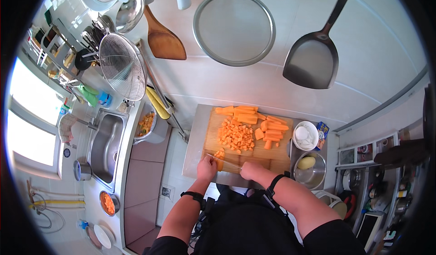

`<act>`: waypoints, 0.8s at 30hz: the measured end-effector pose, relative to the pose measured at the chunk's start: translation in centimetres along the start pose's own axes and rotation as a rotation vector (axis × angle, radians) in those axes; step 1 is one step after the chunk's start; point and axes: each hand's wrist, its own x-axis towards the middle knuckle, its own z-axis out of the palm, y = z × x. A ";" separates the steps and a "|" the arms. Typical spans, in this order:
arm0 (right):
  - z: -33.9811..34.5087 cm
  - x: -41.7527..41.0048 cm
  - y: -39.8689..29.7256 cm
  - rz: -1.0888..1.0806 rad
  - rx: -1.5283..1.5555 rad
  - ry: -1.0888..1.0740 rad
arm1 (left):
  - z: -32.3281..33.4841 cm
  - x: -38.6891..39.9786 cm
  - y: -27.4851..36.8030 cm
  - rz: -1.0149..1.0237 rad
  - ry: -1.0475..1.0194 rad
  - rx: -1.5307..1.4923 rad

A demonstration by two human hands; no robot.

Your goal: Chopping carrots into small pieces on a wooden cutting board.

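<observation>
My right hand (251, 171) grips the handle end of a knife (226, 161), its thin blade pointing left and slightly away from me. The blade lies across a carrot piece (219, 164) cut into strips near the front edge of a wooden cutting board (279, 159). Bent fingers of my left hand (206, 169) rest against this carrot at its left side, close to the knife tip; the exact contact is partly hidden. Beyond the blade is a heap of diced carrot (235, 135). Thick carrot slabs (246, 115) and carrot sticks (275, 129) lie at the back and right.
Right of the board stand a white bowl (305, 136) with white contents and a steel bowl (310, 173) holding a peeled potato (306, 163). Overhead hang a round pan-shaped strainer (234, 28) and a wok spatula (311, 61). A waste bin (158, 129) and sink (106, 147) are left.
</observation>
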 end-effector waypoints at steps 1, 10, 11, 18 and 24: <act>0.4 0.4 0.3 -0.001 -0.004 -0.003 | 0.0 0.0 0.0 0.007 0.008 -0.011; 0.8 1.0 -1.0 0.044 0.062 0.049 | 0.1 0.0 -0.2 -0.022 -0.024 0.029; 1.0 1.2 -0.6 0.019 0.071 0.055 | 0.1 0.0 -0.1 -0.019 -0.026 0.031; 0.1 1.5 0.2 -0.046 0.084 0.047 | 0.1 -0.3 -0.6 -0.003 -0.037 0.040; -0.6 1.3 2.2 -0.008 0.131 0.099 | -1.4 -1.9 0.6 0.089 -0.148 0.118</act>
